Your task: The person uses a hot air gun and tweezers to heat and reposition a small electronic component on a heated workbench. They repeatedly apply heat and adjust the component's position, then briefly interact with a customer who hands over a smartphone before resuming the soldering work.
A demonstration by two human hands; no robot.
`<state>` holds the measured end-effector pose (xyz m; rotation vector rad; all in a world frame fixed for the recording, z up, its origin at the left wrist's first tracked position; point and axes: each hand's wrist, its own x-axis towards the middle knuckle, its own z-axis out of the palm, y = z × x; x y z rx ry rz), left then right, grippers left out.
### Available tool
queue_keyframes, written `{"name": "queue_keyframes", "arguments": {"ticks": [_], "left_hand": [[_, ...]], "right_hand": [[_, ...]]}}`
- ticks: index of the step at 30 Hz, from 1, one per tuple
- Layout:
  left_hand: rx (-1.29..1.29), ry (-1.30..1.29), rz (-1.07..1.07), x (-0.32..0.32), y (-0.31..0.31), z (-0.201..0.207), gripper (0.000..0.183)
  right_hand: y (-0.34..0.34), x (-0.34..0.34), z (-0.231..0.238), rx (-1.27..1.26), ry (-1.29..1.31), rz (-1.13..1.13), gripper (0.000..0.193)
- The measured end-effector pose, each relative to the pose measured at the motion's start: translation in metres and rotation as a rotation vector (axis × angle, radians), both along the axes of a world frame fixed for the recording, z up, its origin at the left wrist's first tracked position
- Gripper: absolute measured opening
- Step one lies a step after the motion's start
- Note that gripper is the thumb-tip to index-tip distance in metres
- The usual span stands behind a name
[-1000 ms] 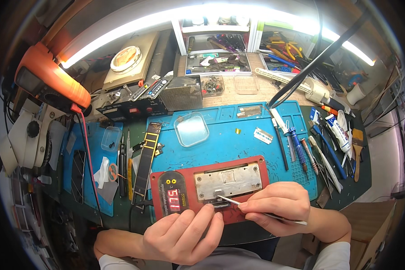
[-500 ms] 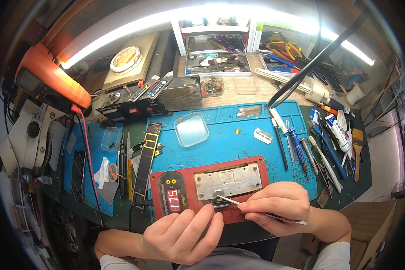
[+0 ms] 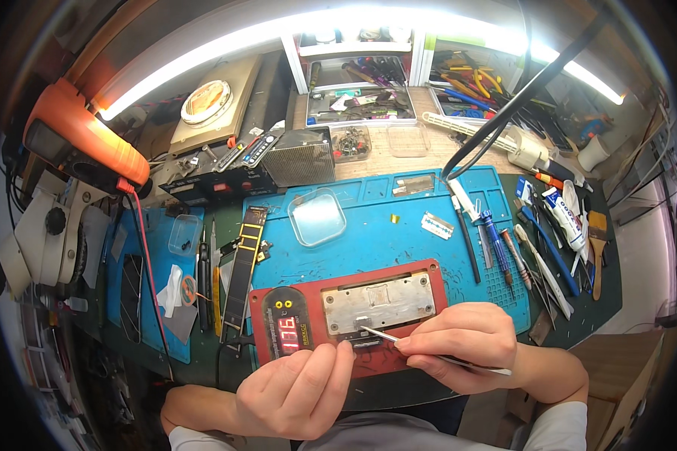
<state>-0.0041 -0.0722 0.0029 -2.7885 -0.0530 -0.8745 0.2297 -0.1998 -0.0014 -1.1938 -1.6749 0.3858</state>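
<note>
My right hand (image 3: 462, 342) grips a slim silver metal tool (image 3: 380, 334) like a pen, its tip slanting down to the left. That tip meets a small grey piece (image 3: 363, 322) at the front edge of the silver metal plate (image 3: 384, 301). The plate is part of a red heating station (image 3: 259, 308) with a lit red digital display (image 3: 287, 334). Left of the tool tip, my left hand (image 3: 297, 391) is closed, fingertips pressed together just in front of the station; whether anything is between them is hidden.
A blue work mat (image 3: 384, 248) lies under the station, with a clear plastic lid (image 3: 317, 216) and a razor blade (image 3: 437, 225) on it. Screwdrivers (image 3: 496, 244) and a brush (image 3: 596, 233) lie right. An orange multimeter (image 3: 90, 135) stands left; a black cable (image 3: 496, 120) hangs at right.
My left hand has drawn slightly left, away from the plate's front edge. My right hand and the tool stay nearly in place. The display reading has changed slightly.
</note>
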Motion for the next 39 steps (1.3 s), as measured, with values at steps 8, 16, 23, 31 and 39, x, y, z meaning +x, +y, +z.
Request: {"name": "queue_keyframes", "arguments": {"ticks": [8,16,23,31,39], "left_hand": [[0.011,0.009,0.014,-0.0004,-0.0006,-0.0010,0.023],[0.017,0.008,0.002,-0.0003,0.0004,-0.0018,0.022],[-0.001,0.008,-0.018,-0.0016,0.0016,-0.0024,0.025],[-0.015,0.014,-0.032,-0.0021,0.0033,-0.0015,0.027],[-0.038,-0.002,-0.041,-0.0023,0.0037,-0.0024,0.028]], "right_hand": [[0.0001,-0.0004,0.0014,-0.012,0.006,0.003,0.023],[-0.0004,-0.0003,0.0007,-0.009,0.006,0.000,0.024],[0.0000,-0.0008,-0.0009,0.007,0.011,-0.003,0.025],[0.0000,-0.0009,-0.0016,0.019,0.017,-0.004,0.024],[0.0004,-0.0012,-0.0014,0.016,0.014,-0.004,0.024]]}}
